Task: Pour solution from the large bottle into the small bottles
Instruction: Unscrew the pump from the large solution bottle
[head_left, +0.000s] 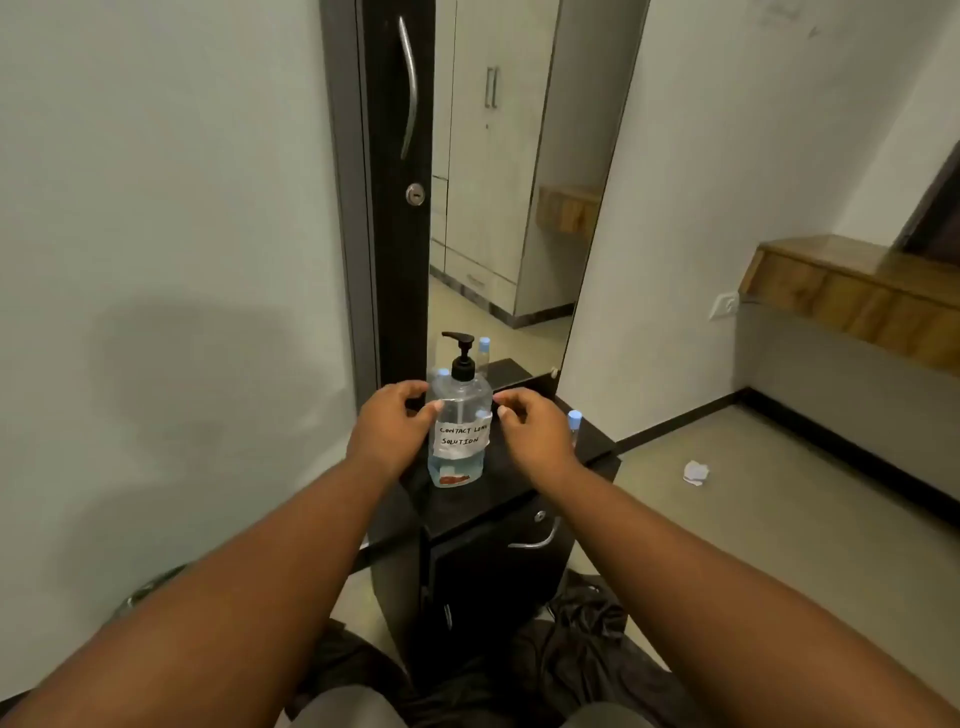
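Observation:
A large clear pump bottle (460, 415) with a black pump head and a white label reading "contact lens solution" stands upright on a low black cabinet (519, 483). My left hand (387, 431) is at its left side, fingers apart, the thumb touching near the label. My right hand (530, 428) hovers just right of the bottle, fingers curled and apart, holding nothing. One small bottle with a pale blue cap (574, 423) stands behind my right hand. Another blue cap (442, 373) peeks out behind the large bottle on the left.
A tall mirror (509, 182) stands behind the cabinet beside a dark panel with a metal handle (410, 88); it reflects a blue-capped bottle (484, 353). The cabinet has a door with a handle (537, 540). A crumpled paper (695, 473) lies on the floor. Dark cloth (587, 634) lies by the cabinet base.

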